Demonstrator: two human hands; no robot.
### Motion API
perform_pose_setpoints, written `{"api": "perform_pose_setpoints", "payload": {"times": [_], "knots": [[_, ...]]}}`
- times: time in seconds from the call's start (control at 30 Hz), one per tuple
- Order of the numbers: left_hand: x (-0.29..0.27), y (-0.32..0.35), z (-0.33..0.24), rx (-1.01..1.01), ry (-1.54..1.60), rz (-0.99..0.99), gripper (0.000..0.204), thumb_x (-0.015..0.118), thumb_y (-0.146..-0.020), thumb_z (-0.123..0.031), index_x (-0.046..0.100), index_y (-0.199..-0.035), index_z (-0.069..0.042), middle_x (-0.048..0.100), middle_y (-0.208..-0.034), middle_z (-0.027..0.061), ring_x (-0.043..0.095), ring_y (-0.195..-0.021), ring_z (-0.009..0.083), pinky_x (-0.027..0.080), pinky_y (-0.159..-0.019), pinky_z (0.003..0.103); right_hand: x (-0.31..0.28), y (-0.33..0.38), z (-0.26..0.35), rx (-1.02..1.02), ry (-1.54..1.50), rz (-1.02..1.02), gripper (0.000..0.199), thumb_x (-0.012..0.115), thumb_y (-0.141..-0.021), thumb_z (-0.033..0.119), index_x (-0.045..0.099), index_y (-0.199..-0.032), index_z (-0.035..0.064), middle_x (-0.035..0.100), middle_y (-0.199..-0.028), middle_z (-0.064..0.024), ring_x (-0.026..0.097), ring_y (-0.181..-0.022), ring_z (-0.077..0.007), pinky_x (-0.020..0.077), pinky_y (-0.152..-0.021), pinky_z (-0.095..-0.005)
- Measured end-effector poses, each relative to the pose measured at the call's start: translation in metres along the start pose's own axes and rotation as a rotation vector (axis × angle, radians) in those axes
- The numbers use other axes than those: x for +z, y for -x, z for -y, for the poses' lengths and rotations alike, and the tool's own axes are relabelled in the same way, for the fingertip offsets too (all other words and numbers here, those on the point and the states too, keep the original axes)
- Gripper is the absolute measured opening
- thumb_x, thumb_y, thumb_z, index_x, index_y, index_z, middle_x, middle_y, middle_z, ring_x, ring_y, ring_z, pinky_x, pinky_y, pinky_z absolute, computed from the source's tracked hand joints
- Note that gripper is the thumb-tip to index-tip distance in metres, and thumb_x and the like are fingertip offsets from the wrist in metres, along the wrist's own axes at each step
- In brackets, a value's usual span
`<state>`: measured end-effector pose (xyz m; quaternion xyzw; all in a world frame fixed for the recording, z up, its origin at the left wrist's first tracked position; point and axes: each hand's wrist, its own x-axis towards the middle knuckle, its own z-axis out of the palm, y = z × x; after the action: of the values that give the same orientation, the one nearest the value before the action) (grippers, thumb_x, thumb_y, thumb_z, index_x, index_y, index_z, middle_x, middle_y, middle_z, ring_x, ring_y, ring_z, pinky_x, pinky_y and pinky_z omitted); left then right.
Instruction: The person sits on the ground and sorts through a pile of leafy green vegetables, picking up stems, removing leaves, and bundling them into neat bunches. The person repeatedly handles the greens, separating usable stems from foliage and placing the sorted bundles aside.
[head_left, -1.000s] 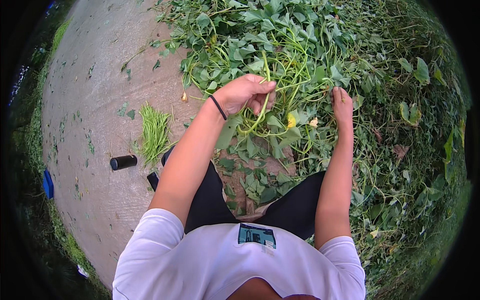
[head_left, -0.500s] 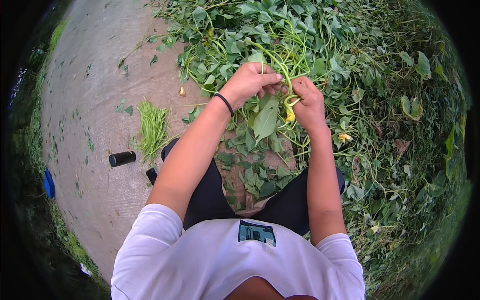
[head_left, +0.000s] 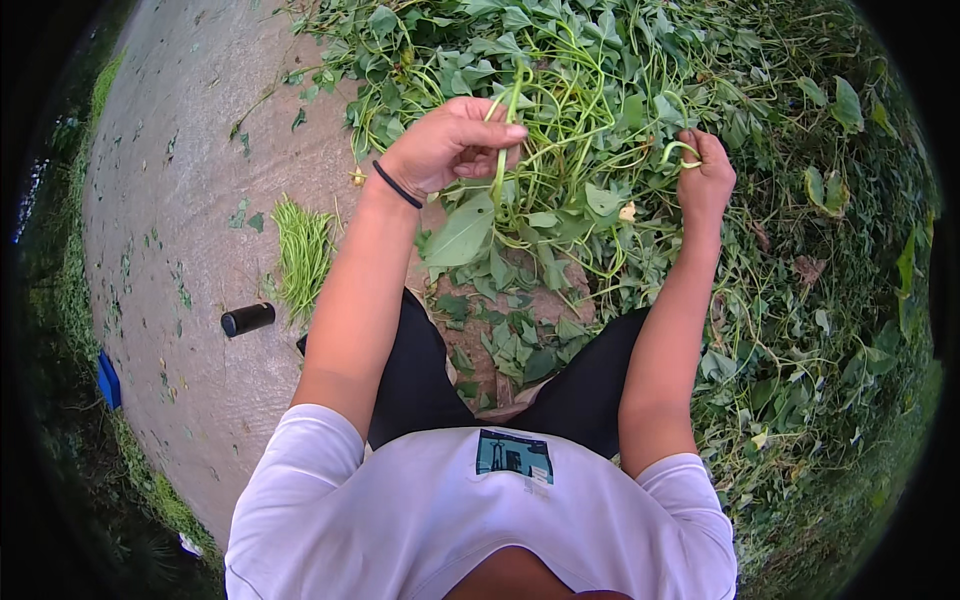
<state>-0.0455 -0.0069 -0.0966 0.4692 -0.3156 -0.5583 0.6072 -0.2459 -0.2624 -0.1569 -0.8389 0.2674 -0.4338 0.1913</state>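
Wide concrete ground on the left, and a big heap of leafy vines sprawling across the top and right, spilling down between the person's knees. The person sits over it in a white shirt and black shorts. Left hand, black band on the wrist, is raised over the heap, fingers curled and pinching a green stem that runs upright through the grip, a broad leaf hanging just below. Right hand is well apart to the right, closed in a fist round a curled stem end. On the concrete, a neat bundle of stripped stems; just beside it, a small black cylinder.
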Motion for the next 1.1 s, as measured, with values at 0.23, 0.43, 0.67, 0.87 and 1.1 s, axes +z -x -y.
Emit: {"api": "perform_pose_setpoints", "payload": {"times": [0.23,0.43,0.67,0.87,1.1], "knots": [[-0.059,0.008,-0.006,0.447,0.929,0.027,0.029,0.046,-0.098,-0.024,0.051,-0.083,0.0,0.049,-0.078,0.0067,0.046,-0.067,0.0128,0.046,-0.054,0.02,-0.022,-0.002,0.019,0.542,-0.605,0.055,0.028,0.062,-0.091,0.027,0.067,-0.095,-0.0004,0.057,-0.074,0.0034,0.046,-0.067,-0.0066,0.037,-0.062,-0.0213],[-0.025,-0.003,0.003,0.345,0.573,-0.087,0.026,0.042,-0.1,-0.026,0.043,-0.086,-0.004,0.045,-0.082,0.0054,0.042,-0.069,0.0123,0.044,-0.053,0.021,0.013,0.016,0.096,0.015,-0.549,0.41,0.026,0.054,-0.095,0.025,0.066,-0.105,0.0044,0.063,-0.092,-0.0031,0.055,-0.086,-0.0163,0.0424,-0.081,-0.0287],[0.001,-0.006,0.007,0.264,0.059,-0.158,0.033,0.051,-0.094,-0.036,0.056,-0.093,-0.004,0.061,-0.084,0.0059,0.06,-0.068,0.0126,0.05,-0.06,0.024,0.027,0.038,0.109,0.042,-0.663,0.781,0.024,0.056,-0.094,0.022,0.063,-0.105,0.0019,0.061,-0.088,-0.0039,0.054,-0.081,-0.0131,0.0427,-0.077,-0.0267],[0.021,-0.017,0.016,0.239,-0.155,-0.245,0.028,0.065,-0.087,-0.029,0.06,-0.095,-0.003,0.064,-0.084,0.0047,0.065,-0.071,0.0148,0.052,-0.067,0.025,0.031,0.037,0.107,0.399,-0.793,0.614,0.022,0.058,-0.094,0.021,0.064,-0.098,0.0001,0.058,-0.076,0.0038,0.048,-0.07,-0.0061,0.0423,-0.066,-0.0226],[0.01,-0.019,0.015,0.176,-0.245,-0.469,0.019,0.069,-0.085,-0.024,0.06,-0.077,-0.01,0.06,-0.068,-0.0032,0.055,-0.058,0.0054,0.039,-0.054,0.018,0.011,0.022,0.1,0.577,-0.862,0.827,0.026,0.059,-0.093,0.022,0.064,-0.106,0.0008,0.058,-0.078,0.0046,0.045,-0.068,-0.0027,0.0359,-0.059,-0.0182]]}}
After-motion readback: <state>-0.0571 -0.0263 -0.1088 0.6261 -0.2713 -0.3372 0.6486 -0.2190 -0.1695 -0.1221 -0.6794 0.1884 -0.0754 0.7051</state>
